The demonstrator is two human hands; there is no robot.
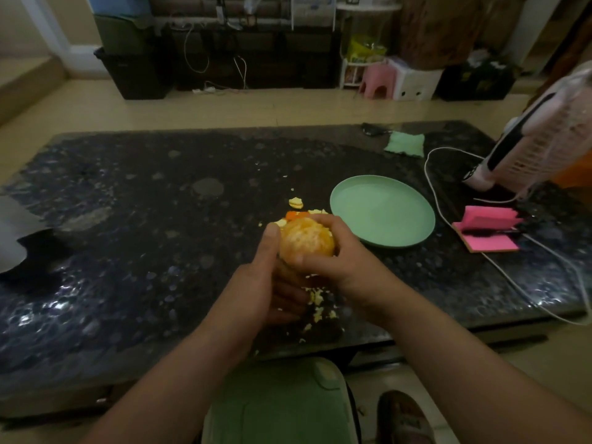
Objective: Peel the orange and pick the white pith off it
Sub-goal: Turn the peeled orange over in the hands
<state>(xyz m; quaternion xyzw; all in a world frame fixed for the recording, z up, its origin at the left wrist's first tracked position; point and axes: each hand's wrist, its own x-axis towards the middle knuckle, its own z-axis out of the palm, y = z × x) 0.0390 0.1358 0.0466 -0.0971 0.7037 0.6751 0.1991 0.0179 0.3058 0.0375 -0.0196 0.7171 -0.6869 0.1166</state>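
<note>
While our left hand (266, 277) cups the round partly peeled orange (304, 241) above the dark speckled stone table (160, 219) and our right hand (323, 251) curls over its top, we risk bursting a segment if the thumb digs too deep, or the slick fruit slipping from our fingers.

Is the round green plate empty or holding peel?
Empty: the round green plate is bare; yellow peel scraps lie beside it on the dark table.

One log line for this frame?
orange: mostly peeled | left hand: grips it from below | right hand: grips it over top | peel scraps: on table | green plate: right of hands
</note>
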